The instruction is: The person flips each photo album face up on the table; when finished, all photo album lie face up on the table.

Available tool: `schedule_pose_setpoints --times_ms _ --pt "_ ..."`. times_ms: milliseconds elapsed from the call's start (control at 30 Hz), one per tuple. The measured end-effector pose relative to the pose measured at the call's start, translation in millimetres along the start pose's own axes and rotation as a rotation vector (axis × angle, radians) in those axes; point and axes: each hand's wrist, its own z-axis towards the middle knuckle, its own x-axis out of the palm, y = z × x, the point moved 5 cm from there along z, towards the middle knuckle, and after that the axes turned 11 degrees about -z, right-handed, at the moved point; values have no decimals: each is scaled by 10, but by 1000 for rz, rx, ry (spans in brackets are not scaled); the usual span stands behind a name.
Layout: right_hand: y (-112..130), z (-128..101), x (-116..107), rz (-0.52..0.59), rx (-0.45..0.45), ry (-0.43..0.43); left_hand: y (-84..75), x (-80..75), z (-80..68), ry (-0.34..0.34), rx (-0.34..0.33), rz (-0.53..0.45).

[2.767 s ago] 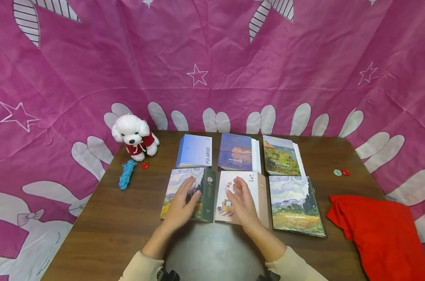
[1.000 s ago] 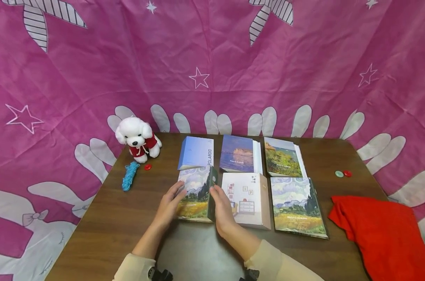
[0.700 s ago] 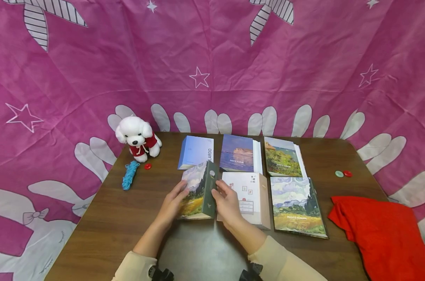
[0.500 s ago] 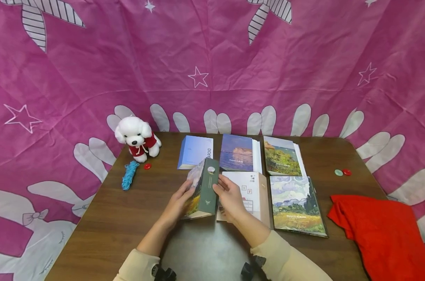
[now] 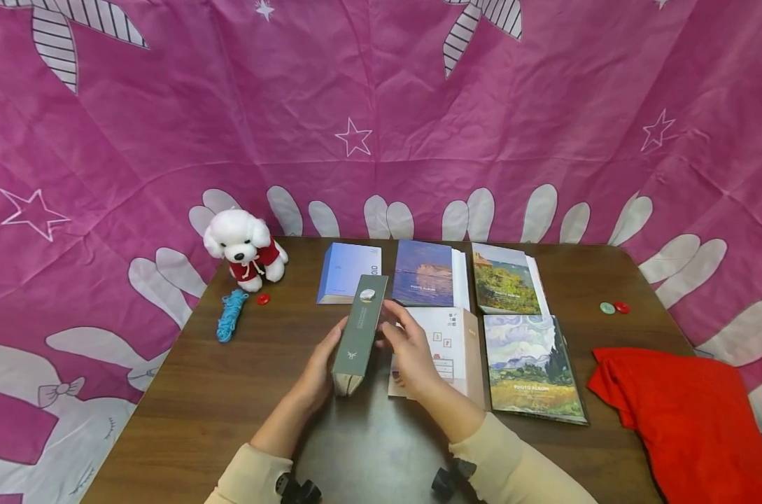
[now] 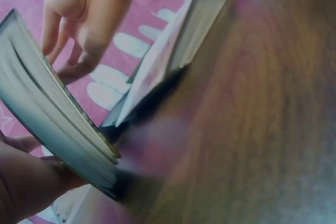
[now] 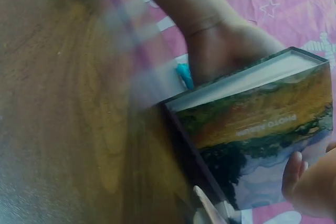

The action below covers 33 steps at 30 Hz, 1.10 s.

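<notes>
A thick photo album [image 5: 360, 327] is turned up on edge, its dark green spine facing up and slightly slanted. My left hand [image 5: 320, 364] holds it from the left, palm side against the cover. On the other side, the fingers of my right hand [image 5: 415, 353] are loosely bent, with fingertips right at the cover. The right wrist view shows the painted landscape cover [image 7: 252, 129]; the left wrist view shows the page block [image 6: 52, 98]. Part of the left hand's fingers is hidden behind the album. A white-covered album [image 5: 440, 343] lies just right, partly behind the right hand.
Behind lie a blue Polaroid album [image 5: 349, 273], a sea-painting album [image 5: 423, 273] and a garden-painting album [image 5: 506, 280]. A landscape album [image 5: 532, 367] and red cloth [image 5: 676, 413] are at right. A plush dog [image 5: 242, 245], blue cord [image 5: 231, 315] and red button [image 5: 263, 299] sit left; two buttons [image 5: 607, 308] lie right.
The hands have taken hold of the green-spined album, which lay flat, and tipped it leftward onto its edge. Its spine now faces up. The right fingers have shifted off the spine to the cover.
</notes>
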Motion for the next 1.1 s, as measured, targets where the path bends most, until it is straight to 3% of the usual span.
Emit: schedule_pose_setpoints --times_ms 133,367,500,667,767,867,1033,1100 --pt "-10 3 69 -48 -62 30 -88 11 -30 -16 34 -38" --pt "-18 8 169 -130 -75 81 -175 -29 -10 -34 112 -110" --pt "-99 12 213 -149 -3 117 -160 -84 -32 -40 108 -188" --pt "-281 22 238 -166 165 110 -153 -153 -48 24 148 -287" --pt "-332 18 246 -156 211 108 -136 -210 -65 43 164 -314" --pt "-342 19 238 -162 226 89 -102 -293 -78 14 152 -310" --pt "-355 8 243 -167 260 81 -76 -467 -112 -116 112 -237" --pt "-364 -5 256 -176 270 89 -67 -511 -126 -132 77 -206"
